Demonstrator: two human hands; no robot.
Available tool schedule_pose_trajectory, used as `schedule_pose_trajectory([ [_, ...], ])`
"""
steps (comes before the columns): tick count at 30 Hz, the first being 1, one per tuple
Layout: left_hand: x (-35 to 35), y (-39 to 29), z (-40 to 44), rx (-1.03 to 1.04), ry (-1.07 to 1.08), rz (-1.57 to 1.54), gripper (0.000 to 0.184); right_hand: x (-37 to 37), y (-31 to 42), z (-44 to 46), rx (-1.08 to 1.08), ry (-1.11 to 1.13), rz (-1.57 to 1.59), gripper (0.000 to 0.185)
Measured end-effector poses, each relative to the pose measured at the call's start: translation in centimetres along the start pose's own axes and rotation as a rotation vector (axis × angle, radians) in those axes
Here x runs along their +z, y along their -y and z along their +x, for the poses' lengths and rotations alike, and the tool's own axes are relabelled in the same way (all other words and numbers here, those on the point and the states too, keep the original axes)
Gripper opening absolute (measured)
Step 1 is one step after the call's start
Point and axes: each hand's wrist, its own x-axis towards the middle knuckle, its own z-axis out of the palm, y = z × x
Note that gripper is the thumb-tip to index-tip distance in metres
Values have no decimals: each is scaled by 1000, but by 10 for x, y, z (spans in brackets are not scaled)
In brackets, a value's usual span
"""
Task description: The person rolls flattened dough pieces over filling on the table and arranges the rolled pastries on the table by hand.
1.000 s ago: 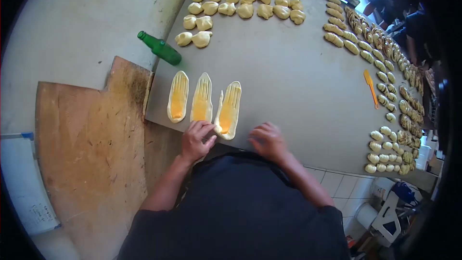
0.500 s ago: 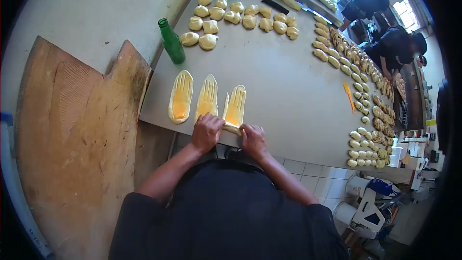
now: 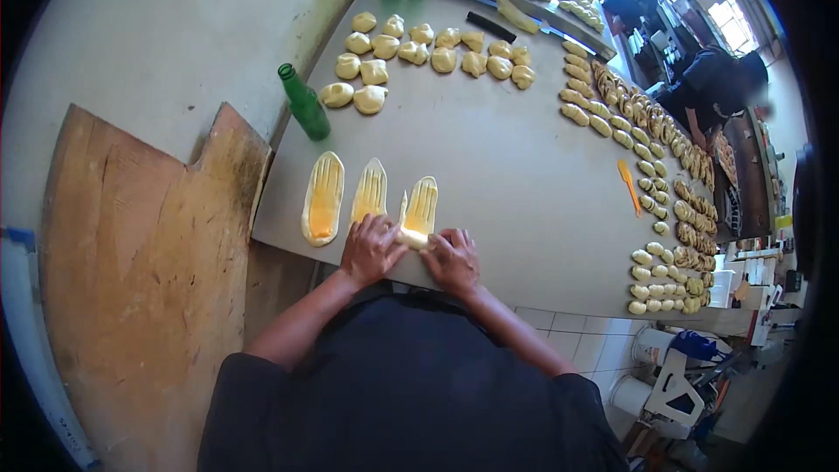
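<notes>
At the table's near edge, my left hand (image 3: 372,249) and my right hand (image 3: 453,262) pinch the two sides of a flattened dough strip (image 3: 421,208). Its near end is folded over into a short roll between my fingertips. Long slits run through the far half, and an orange-yellow filling is spread over its middle. Immediately left lies a second slit strip (image 3: 370,185), its near end hidden behind my left hand. Farther left is a third strip (image 3: 323,201), flat and fully visible, with orange filling toward its near end.
A green bottle (image 3: 306,105) stands behind the strips. Dough balls (image 3: 371,72) sit toward the back, near a black bar (image 3: 491,26). Shaped rolls (image 3: 651,114) line the right side beside an orange spatula (image 3: 629,185). A person (image 3: 712,87) bends over at far right.
My hands have come closer together, and the dough's near end is now a thicker, shorter roll between them. The whole scene sits slightly lower in view.
</notes>
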Motion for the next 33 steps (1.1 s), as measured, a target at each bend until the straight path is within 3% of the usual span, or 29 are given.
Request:
schedule_pose_trajectory([
  [4,6,10,4,-58,183,-8,34,11,-14,5,-24,-61,99,28],
  [6,9,15,14,-196,240,-114,37,17,-20,10,301,7,387,31],
  [7,7,11,16,-194,245,-109,37,16,-21,12,304,4,394,31],
  [9,2,5,24,-33,23,-28,34,9,-23,19,29,-63,142,30],
  [13,8,14,32,-54,111,-27,31,2,-18,34,-61,-172,50,22],
  [15,12,22,45,-327,189,-289,33,7,-30,46,254,15,294,27],
  [22,-1,20,73,65,9,-38,37,5,-34,59,-50,-217,21,27],
  [24,7,38,86,-126,268,-217,39,9,-46,74,85,-79,212,27],
  [25,12,45,89,-300,286,-362,39,13,-53,77,91,-78,217,27],
  [26,16,52,90,-298,295,-360,39,17,-59,80,110,-46,217,31],
  [29,25,64,99,31,148,-305,37,-2,-48,81,90,-51,133,36],
  [33,6,45,117,145,122,-42,33,-7,-59,102,16,-101,10,36],
])
